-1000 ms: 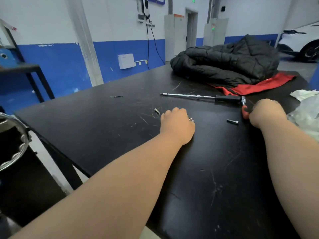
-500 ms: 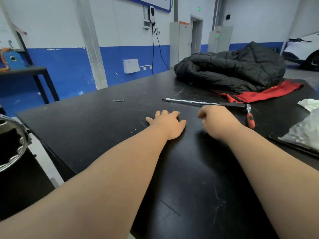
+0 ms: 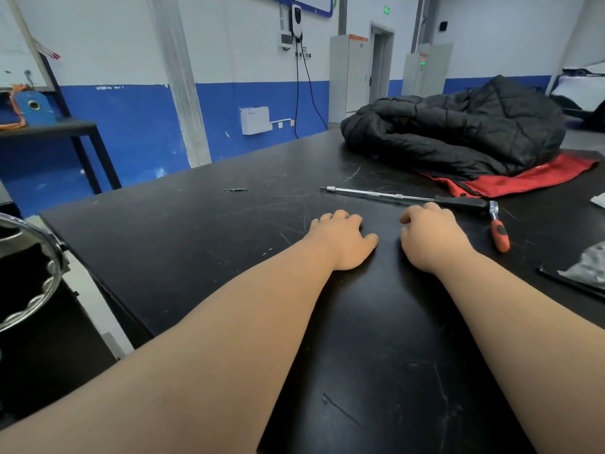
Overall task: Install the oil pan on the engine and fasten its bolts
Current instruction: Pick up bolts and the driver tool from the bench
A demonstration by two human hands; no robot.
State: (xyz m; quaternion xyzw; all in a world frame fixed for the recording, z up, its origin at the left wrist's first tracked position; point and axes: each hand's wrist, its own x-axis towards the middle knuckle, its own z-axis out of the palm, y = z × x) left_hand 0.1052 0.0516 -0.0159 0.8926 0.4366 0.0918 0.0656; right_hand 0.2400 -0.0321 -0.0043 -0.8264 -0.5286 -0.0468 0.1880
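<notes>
At the far left edge we see a shiny curved metal rim, part of something we cannot identify, beside the black worktop. A small dark bit lies alone farther back on the worktop. Near the middle our two bare hands sit side by side, close but apart. The left hand rests palm down with its thumb spread and fingers relaxed, nothing visible in it. The right hand has its fingers curled under, and we cannot tell whether they pinch anything. Just beyond the hands lies a ratchet with an orange handle and a long steel extension pointing left, untouched. Behind it a crumpled black quilted jacket sits over red cloth, and a crinkled plastic bag lies at the right edge. The oil pan, the engine and the bolts are not in view, so we judge that installing has not begun. We expect the pan to be stiff metal, fairly heavy, perhaps oily and slippery, with a thin flange. It is best taken with both hands on opposite rims and kept level. The bolts are likely small and apt to roll.
</notes>
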